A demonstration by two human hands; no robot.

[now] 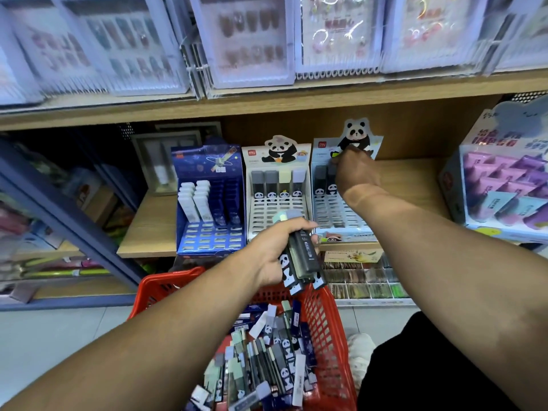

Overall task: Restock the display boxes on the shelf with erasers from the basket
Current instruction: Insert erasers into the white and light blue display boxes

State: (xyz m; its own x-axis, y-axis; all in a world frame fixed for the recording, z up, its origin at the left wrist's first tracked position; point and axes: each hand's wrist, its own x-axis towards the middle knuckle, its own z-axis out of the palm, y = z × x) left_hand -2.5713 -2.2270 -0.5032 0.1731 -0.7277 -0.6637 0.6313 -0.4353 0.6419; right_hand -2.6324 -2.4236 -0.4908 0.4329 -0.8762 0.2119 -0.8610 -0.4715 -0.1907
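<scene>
Left hand (274, 250) grips a bundle of panda erasers (301, 262), fingers curled round the stack, held in the air just above the far rim of the red basket (323, 315) and in front of the shelf edge. The bundle is mostly dark grey sticks with black-and-white panda sleeves at the lower ends; one side carries a line of small white print, too small to read. Right hand (354, 170) is up at the back row of the right panda display box (338, 215), fingers bent down onto an eraster top there; it looks like a pinch on one eraser, but the fingertips are hidden behind the knuckles, so grip not confirmed. That box has two dark erasers seated in its back-left slots, the rest of the slots bare. The middle panda display box (277, 209) has four erasers across its back row: two grey, one pale yellow, one pale lilac. Both boxes have a panda header card with a small red logo in the corner, text illegible. The blue space-themed box (209, 203) on the left holds two columns of white erasers. The basket holds a loose heap of erasers (267, 360), panda and blue-sleeved mixed. Pink box (504, 185) at right, lettering blurred.
</scene>
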